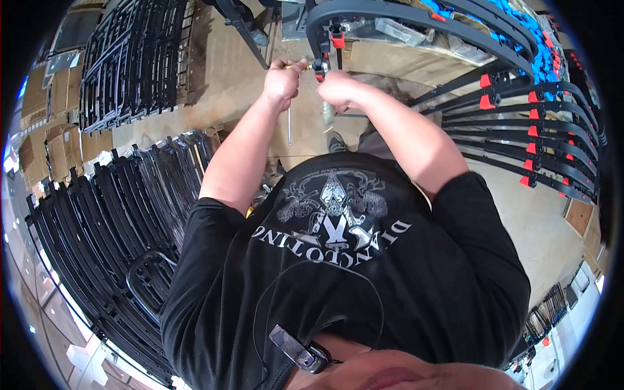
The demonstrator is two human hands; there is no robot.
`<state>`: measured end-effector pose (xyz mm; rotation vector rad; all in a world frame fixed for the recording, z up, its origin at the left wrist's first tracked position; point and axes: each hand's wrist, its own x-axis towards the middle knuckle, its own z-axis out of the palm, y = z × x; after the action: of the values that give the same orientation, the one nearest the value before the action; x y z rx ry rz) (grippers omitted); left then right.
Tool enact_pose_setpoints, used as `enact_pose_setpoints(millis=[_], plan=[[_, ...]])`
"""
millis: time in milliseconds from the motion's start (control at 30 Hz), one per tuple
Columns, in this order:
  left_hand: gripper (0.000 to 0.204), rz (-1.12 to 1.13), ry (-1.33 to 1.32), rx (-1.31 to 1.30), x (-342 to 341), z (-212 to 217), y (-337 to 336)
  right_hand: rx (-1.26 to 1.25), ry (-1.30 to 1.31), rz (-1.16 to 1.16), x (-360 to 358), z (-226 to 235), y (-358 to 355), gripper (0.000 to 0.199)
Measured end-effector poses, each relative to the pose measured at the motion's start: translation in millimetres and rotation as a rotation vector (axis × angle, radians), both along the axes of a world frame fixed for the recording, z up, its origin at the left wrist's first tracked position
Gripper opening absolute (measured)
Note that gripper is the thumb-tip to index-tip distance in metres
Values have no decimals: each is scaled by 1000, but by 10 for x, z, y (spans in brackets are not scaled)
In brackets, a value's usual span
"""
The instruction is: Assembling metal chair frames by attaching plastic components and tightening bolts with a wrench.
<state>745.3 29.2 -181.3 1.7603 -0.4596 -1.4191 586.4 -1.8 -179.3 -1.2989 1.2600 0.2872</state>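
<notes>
My left hand point(282, 84) is closed. A thin silver rod point(289, 128) hangs down below it, and a bit of yellow point(296, 66) shows at its fingertips; I cannot make out the whole tool. Just right of those fingertips is a small dark fitting point(318, 66) at the lower end of a black curved tube frame point(316, 32). My right hand point(337, 89) has its fingers curled beside that fitting, and what they grip is hidden. A red clip point(338, 40) sits on the frame above.
Several black curved frames with red clips point(533, 130) stand at the right, near blue pieces point(549, 65). Rows of black frames point(107, 227) fill the left, with another stack point(140, 65) at the far left. Cardboard point(383, 62) lies beyond my right hand. My shoe point(336, 142) is on the floor.
</notes>
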Motion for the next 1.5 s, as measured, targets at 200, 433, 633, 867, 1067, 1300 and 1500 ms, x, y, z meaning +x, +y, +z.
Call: enact_pose_setpoints(millis=[200,433,633,867,1067,1300,1500], plan=[[29,-45,24,41,-2,25,-31,-194,-97,33,-174,-320,2,22],[29,31,17,-31,16,-13,26,497,-497,-428,-182,90,-102,22],[29,-13,7,-8,58,-79,15,303,-270,-242,-13,180,-107,35],[28,10,26,6,-2,-20,-12,-717,292,62,-48,-367,98,21],[27,-34,35,24,-58,76,-75,81,-217,-103,-149,-321,-5,21],[31,13,-9,-12,40,-58,9,482,-437,-452,-141,331,-44,21],[30,22,-12,20,28,-101,-36,257,-246,-195,-29,153,-107,32]])
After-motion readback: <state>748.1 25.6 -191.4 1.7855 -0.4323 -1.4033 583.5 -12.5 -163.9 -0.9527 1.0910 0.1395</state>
